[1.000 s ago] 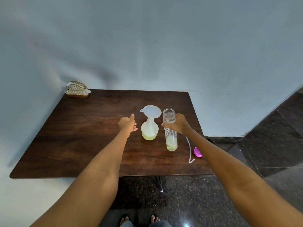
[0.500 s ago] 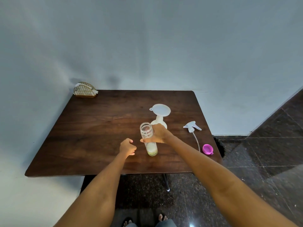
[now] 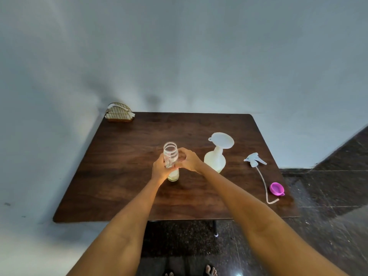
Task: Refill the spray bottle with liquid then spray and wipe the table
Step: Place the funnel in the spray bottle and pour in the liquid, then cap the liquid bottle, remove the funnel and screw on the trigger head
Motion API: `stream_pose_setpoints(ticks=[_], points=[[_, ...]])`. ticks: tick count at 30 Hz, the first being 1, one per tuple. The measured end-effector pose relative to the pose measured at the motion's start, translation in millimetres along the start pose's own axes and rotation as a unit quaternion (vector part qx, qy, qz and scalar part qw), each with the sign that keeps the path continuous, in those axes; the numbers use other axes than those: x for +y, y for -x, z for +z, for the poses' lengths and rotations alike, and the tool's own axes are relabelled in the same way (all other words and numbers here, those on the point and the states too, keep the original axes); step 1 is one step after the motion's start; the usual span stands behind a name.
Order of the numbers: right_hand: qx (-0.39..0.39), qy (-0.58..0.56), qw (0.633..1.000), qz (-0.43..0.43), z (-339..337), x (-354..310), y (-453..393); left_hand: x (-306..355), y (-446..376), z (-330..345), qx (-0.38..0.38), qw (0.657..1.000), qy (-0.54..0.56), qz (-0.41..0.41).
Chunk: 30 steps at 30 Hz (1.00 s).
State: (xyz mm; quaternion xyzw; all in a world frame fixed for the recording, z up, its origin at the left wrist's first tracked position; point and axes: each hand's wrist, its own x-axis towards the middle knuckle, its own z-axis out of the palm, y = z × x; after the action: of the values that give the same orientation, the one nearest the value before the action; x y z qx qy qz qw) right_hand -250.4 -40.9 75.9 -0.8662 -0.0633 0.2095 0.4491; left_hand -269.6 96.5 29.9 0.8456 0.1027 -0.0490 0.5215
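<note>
Bare toes (image 3: 211, 271) on dark speckled floor (image 3: 328, 226) at the bottom edge, just short of the near rim of a dark wooden table (image 3: 123, 188). Two forearms reaching out over that rim toward the table's middle. Left hand (image 3: 160, 169) wrapped round the left side of a clear open-mouthed bottle (image 3: 170, 155), fingers curled onto the glass; right hand (image 3: 189, 159) touching the same bottle from the right, fingertips bent against its side, though how firmly cannot be told. Bottle upright on the tabletop, a little pale yellow-green liquid in its base. Further right along the near edge, a pink cap (image 3: 276, 189) lying open side up, beside the curled end of a thin dip tube. Above that, the white spray head (image 3: 254, 159) lying on its side, off its bottle, tube trailing toward the cap. Just right of the right hand, the spray bottle (image 3: 215, 162), translucent white, upright, pale liquid low inside, a white funnel (image 3: 221, 140) seated in its neck. Far back-left corner, a gold wire holder (image 3: 119, 112) against the pale wall (image 3: 179, 56).
</note>
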Motion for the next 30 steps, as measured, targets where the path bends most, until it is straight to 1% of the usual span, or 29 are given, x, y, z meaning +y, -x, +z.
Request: stream_pose_setpoints(ticks=[2, 4, 6, 7, 11, 13, 15, 18, 21, 23, 25, 26, 28, 30], points=[[-0.003, -0.039, 0.999, 0.018, -0.6, 8.7, 4.7, 0.6, 0.4, 3.5, -0.005, 1.000, 0.006, 0.006], [-0.011, -0.065, 0.997, 0.048, -2.9, 20.8, 12.6, 2.6, 2.8, 11.4, 0.021, 1.000, 0.016, 0.007], [-0.028, -0.050, 0.996, 0.075, -4.2, 34.8, 20.4, 3.2, 3.3, 16.8, 0.053, 0.998, 0.016, 0.003], [-0.029, -0.039, 0.995, 0.084, -4.8, 43.0, 23.5, 3.6, 2.7, 17.9, 0.057, 0.998, 0.012, 0.004], [0.015, -0.011, 0.994, 0.105, -17.4, 69.7, 42.6, 1.6, 1.7, 21.3, 0.063, 0.998, 0.006, 0.007], [0.055, 0.016, 0.993, 0.104, -33.9, 84.4, 52.6, -1.6, 4.2, 22.2, 0.074, 0.997, 0.013, 0.007], [0.120, 0.032, 0.987, 0.101, -56.4, 103.0, 63.9, -2.7, 9.9, 28.3, 0.080, 0.997, 0.012, -0.004], [0.213, 0.043, 0.971, 0.097, -89.7, 127.0, 80.4, -1.9, 20.1, 40.0, 0.108, 0.992, -0.013, -0.056], [0.284, 0.046, 0.951, 0.117, -122.7, 148.7, 101.3, -1.4, 33.8, 58.0, 0.131, 0.986, -0.030, -0.100], [0.307, 0.076, 0.938, 0.143, -144.2, 167.6, 109.3, -2.0, 41.5, 69.2, 0.139, 0.981, -0.031, -0.133], [0.285, 0.118, 0.935, 0.174, -161.7, 187.3, 111.8, -4.3, 47.9, 77.7, 0.145, 0.977, -0.037, -0.152], [0.252, 0.158, 0.935, 0.192, -168.7, 197.7, 112.0, -5.7, 50.9, 81.9, 0.148, 0.976, -0.043, -0.156], [0.161, 0.248, 0.924, 0.244, -177.0, 218.6, 113.2, -7.2, 57.4, 89.0, 0.151, 0.974, -0.055, -0.160], [0.079, 0.297, 0.907, 0.287, -177.6, 235.2, 115.3, -8.2, 63.9, 94.0, 0.153, 0.972, -0.063, -0.167]])
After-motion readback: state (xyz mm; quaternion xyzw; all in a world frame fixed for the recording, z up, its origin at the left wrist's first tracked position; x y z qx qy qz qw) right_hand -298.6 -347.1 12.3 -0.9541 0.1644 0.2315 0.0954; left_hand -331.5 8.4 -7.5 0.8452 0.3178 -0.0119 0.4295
